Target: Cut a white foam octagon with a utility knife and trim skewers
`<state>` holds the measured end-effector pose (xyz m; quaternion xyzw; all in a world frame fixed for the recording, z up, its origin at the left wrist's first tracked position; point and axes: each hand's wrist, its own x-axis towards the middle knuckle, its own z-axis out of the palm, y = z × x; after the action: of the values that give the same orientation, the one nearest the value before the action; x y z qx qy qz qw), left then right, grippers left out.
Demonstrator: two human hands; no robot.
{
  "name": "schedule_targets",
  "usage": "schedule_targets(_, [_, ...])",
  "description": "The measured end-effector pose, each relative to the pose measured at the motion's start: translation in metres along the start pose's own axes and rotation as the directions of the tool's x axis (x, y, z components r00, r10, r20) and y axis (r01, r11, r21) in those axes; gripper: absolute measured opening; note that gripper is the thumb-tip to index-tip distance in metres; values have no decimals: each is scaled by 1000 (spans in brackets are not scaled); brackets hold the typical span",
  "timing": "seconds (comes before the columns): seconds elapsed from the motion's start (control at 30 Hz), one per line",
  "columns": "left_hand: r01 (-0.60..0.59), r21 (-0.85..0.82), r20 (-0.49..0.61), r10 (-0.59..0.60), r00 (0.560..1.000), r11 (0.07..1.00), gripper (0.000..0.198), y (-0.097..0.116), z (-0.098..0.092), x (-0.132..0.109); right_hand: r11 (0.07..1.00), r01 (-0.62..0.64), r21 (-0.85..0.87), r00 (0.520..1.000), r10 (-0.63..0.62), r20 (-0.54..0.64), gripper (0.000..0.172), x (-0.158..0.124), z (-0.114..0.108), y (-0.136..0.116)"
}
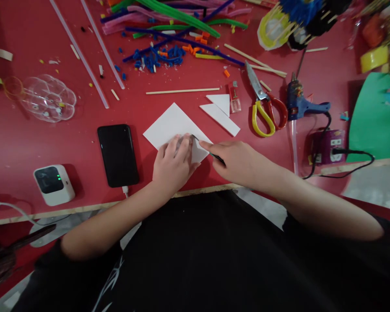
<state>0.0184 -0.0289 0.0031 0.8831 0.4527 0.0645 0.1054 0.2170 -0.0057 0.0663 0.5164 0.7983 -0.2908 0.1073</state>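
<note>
The card point(172, 123) lies flat on the table point(84, 147), turned cornerwise directly ahead of the person, its near part beneath the hands. The left hand point(172, 164) bears down on it with bent fingers; a greyish item shows under them, and whether they grip it cannot be told. The right hand point(238, 162) is closed around a slim dark tool point(219, 160), index finger stretched along it, tip at the card. The type of tip is not discernible. Two white pieces point(219, 119) lie just beyond, near the scissors point(262, 97).

Handling, as judged: card light, fairly stiff, liable to slide on the smooth table and to crease at its corners. Recommended hold: flat pressure near the middle, fingertips clear of the tip; lift by opposite edges.
</note>
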Motion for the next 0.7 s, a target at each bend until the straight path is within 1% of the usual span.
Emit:
schedule_targets(0.13, [-7,12,-4,7,1000,1000,58,0,0,0,999,-34,-11,998,34,45,60,-4,-2,-2])
schedule_targets(0.23, [-8,34,-12,9,1000,999,56,0,0,1,999,-33,-7,998,34,54,59,-6,-1,-1])
schedule_targets(0.4, [-25,61,-30,27,999,998,55,-1,2,0,1000,-7,15,1000,7,29,58,-11,3,3])
schedule_targets(0.6, [-30,31,-39,31,999,999,53,-1,2,1,1000,28,-11,1000,-28,13,56,-18,5,5])
schedule_targets(0.7, [-20,-7,-26,20,999,1000,53,-1,1,2,999,37,-3,999,-37,-18,55,-22,6,6])
